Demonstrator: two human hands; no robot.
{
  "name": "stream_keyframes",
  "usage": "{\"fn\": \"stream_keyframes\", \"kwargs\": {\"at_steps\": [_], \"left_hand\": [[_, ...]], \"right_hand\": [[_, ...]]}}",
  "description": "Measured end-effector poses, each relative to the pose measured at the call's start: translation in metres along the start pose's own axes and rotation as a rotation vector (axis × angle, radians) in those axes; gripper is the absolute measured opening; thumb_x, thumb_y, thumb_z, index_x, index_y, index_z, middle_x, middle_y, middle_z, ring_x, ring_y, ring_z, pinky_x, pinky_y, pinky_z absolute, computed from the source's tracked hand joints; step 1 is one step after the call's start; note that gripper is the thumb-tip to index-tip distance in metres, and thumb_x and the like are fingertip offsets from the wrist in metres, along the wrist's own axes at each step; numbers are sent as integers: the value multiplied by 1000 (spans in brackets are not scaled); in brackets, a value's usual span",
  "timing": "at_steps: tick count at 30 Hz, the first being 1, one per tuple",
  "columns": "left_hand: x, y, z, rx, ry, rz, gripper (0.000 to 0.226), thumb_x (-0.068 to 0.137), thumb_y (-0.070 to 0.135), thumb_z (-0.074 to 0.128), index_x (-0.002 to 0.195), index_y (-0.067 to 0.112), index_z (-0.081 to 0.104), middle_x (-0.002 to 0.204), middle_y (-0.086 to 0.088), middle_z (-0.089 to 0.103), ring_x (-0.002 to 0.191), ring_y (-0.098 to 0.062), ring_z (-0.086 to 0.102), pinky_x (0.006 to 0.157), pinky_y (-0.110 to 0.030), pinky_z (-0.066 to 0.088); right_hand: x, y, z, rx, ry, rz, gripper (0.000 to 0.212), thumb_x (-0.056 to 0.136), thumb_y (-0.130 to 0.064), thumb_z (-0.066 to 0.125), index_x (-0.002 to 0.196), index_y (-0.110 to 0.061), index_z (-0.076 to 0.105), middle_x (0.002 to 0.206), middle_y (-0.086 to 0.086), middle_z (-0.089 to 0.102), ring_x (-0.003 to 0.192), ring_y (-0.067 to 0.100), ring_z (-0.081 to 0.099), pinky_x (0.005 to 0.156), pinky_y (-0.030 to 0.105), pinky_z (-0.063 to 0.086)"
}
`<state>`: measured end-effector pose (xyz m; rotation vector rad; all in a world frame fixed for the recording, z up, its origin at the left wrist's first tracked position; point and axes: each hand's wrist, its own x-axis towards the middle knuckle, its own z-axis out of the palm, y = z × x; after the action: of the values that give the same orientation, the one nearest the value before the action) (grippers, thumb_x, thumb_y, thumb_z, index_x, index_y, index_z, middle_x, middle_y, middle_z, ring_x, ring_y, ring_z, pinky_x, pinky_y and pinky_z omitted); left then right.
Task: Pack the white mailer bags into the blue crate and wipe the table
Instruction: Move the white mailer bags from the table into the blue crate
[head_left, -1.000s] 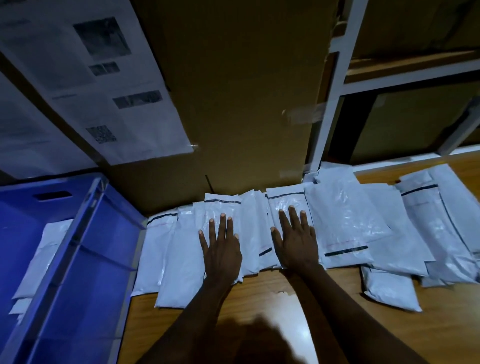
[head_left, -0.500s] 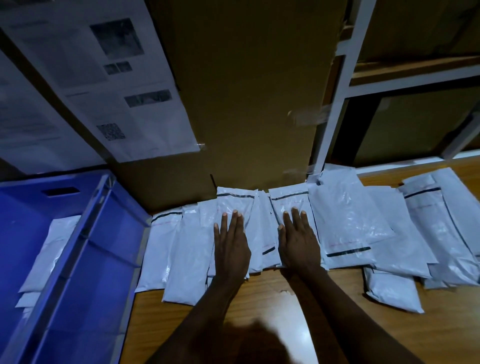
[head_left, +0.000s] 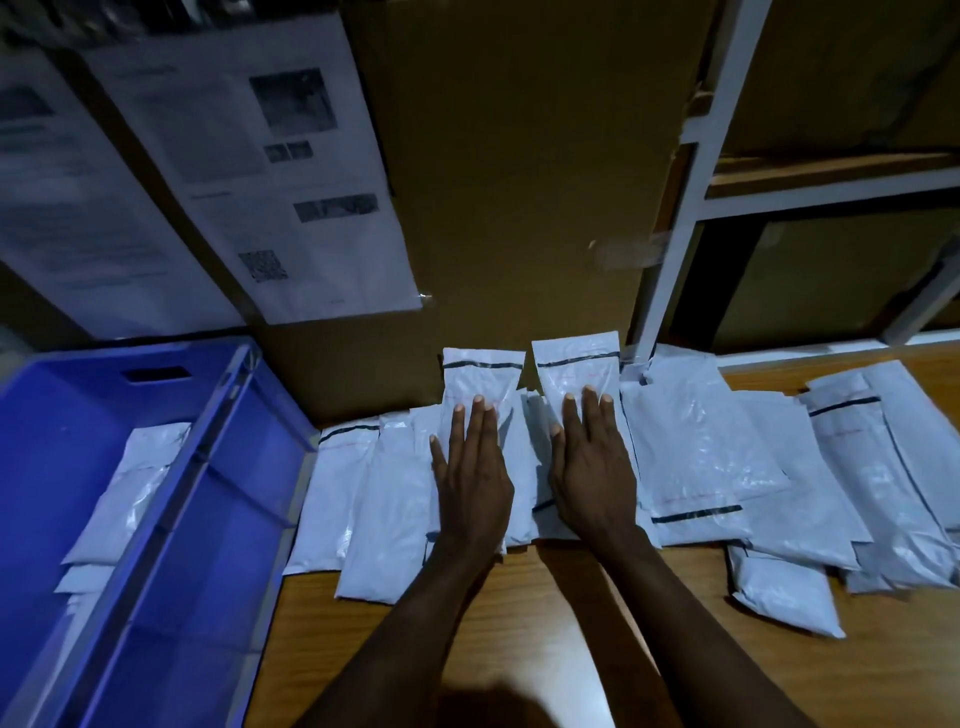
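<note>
Several white mailer bags lie in an overlapping row along the back of the wooden table (head_left: 519, 623). My left hand (head_left: 470, 475) lies flat with straight fingers on one upright bag (head_left: 480, 379). My right hand (head_left: 592, 462) lies flat on the neighbouring bag (head_left: 576, 364). More bags (head_left: 696, 457) spread to the right, and one bag (head_left: 784, 592) lies nearer the front. The blue crate (head_left: 208, 499) stands at the left with a few white bags (head_left: 130, 488) inside.
A tall cardboard sheet (head_left: 519, 182) stands behind the bags, with printed papers (head_left: 249, 171) taped on the left. A white shelf frame (head_left: 691, 197) rises at the back right. Bare wood shows at the table's front.
Both hands have slid a little away from me on their bags, pushing the two bags' top ends up against the cardboard. The view has shifted slightly.
</note>
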<state>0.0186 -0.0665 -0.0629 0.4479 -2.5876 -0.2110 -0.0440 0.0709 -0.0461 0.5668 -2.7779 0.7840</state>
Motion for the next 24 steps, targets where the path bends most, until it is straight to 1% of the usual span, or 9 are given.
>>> {"fn": "stream_keyframes", "kwargs": {"at_steps": [3,5,9,11,13,15,17,21,24], "left_hand": [[11,2,-27,12,83,5,64,93,11,27,156,11,41,165,-9,32,154,-29,26,120,-62,25],[18,-2,-48,-7,131,4,62,95,11,29,156,10,39,166,-9,31,155,-28,24,119,-63,27],[27,-21,-109,-53,222,16,62,96,8,31,157,10,36,167,-8,29,156,-28,20,119,-65,25],[31,-34,-146,-77,293,5,55,102,11,27,156,9,39,166,-8,31,156,-30,21,119,-65,24],[34,-51,-180,-76,365,-3,51,110,24,22,155,8,41,164,-10,33,155,-33,22,121,-63,21],[37,-75,-211,-50,422,-8,52,110,33,38,155,6,41,165,-10,33,155,-34,21,123,-62,19],[38,-105,-238,-23,479,-16,56,106,28,52,156,6,39,165,-10,32,155,-35,21,121,-63,25],[29,-175,-286,1,509,-3,54,110,31,41,158,8,32,166,-10,29,156,-35,19,118,-60,30],[14,-233,-309,28,521,-12,56,107,22,53,157,6,35,166,-10,30,156,-34,19,117,-60,31]], "right_hand": [[2,-28,-13,61,45,-42,71,104,-56,5,161,-16,24,168,7,12,156,26,6,124,47,23],[3,-49,-20,92,78,-82,66,106,-52,13,161,-16,24,169,6,12,157,25,5,125,46,23],[3,-104,-38,108,201,-199,52,109,-34,35,154,-9,40,164,14,28,155,29,16,120,47,33],[2,-139,-48,135,242,-257,50,109,-31,38,153,-8,41,163,15,29,155,29,17,122,44,30],[0,-178,-58,167,281,-302,50,109,-30,37,154,-8,41,164,15,29,155,29,16,123,41,26],[-3,-221,-61,202,339,-380,49,108,-27,39,153,-6,41,163,18,30,155,32,18,124,41,23],[-7,-265,-62,252,390,-454,49,108,-25,39,152,-3,42,161,21,32,154,35,21,124,45,25],[-18,-350,-54,279,420,-495,49,108,-27,38,150,-2,44,159,22,36,152,35,25,122,46,29],[-33,-406,-35,266,373,-470,51,108,-29,36,151,-3,43,159,21,35,152,34,24,123,44,27]]}}
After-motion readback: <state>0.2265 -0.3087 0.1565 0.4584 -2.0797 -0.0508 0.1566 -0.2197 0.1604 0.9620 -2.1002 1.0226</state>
